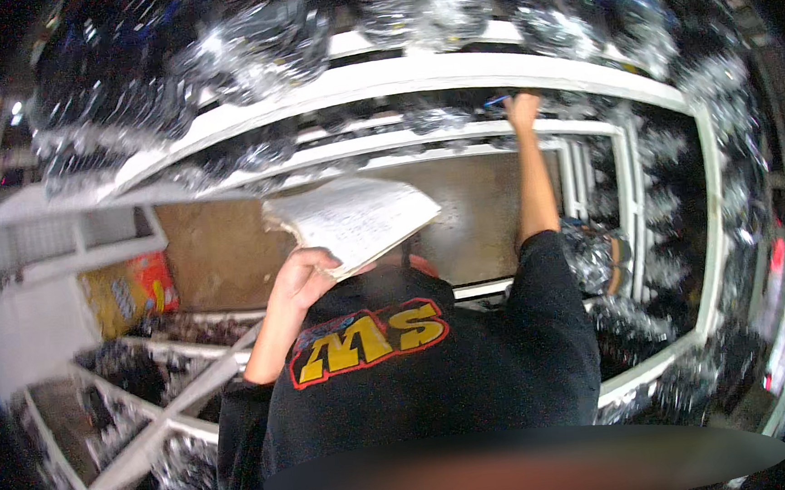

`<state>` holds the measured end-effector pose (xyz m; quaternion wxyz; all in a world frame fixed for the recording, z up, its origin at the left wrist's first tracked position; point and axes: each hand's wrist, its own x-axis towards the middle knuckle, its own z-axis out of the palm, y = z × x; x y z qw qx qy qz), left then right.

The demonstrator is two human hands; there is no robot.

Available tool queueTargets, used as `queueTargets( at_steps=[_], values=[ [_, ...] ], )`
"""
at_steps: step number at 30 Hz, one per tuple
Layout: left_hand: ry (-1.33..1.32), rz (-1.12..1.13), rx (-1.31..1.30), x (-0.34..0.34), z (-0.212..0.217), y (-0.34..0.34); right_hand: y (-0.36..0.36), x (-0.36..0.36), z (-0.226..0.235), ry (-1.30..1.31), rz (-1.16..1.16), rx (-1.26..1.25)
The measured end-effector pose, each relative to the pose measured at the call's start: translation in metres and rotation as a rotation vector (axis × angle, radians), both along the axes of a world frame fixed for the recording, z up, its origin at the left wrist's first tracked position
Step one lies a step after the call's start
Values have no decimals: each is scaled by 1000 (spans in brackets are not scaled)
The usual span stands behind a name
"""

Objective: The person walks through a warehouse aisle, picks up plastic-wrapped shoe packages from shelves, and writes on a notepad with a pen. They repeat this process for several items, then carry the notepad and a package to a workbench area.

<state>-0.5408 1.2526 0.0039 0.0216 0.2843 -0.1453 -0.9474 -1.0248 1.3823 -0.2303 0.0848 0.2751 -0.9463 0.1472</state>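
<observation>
In my left hand (302,277) is an open notebook (363,212) with handwriting on its white page, the thumb lying over its lower edge. It is held in front of my chest, above a brown floor. My right arm stretches forward to the white shelf rack, and my right hand (523,108) is closed around a slim blue pen (497,102). Just about that hand are dark goods in clear plastic wrapping (438,117) on the shelf behind the white front bar (399,79). Blur hides whether the hand touches them.
White racks (705,223) packed with plastic-wrapped dark goods rise ahead and to the right. At left a yellow and red bag (127,295) lies beside a white surface (23,298). Crossed white rack bars (164,425) stand at lower left. A wrapped bundle (594,258) is near my right elbow.
</observation>
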Motion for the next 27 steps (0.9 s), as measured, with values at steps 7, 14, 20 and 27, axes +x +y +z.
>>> queueTargets(
  at_steps=[7, 14, 20, 27],
  values=[
    [77, 75, -54, -4, 14, -8, -31, -51, -57, 328, 132, 190],
    [41, 62, -1, 0, -1, -27, 7, -13, 19, 0, 140, -101],
    [-33, 50, 166, 12, -21, -52, 13, 160, 67, -378, -89, -833],
    [-98, -20, 150, 38, -39, -93, -51, 252, 60, -593, -79, -1007]
  ],
)
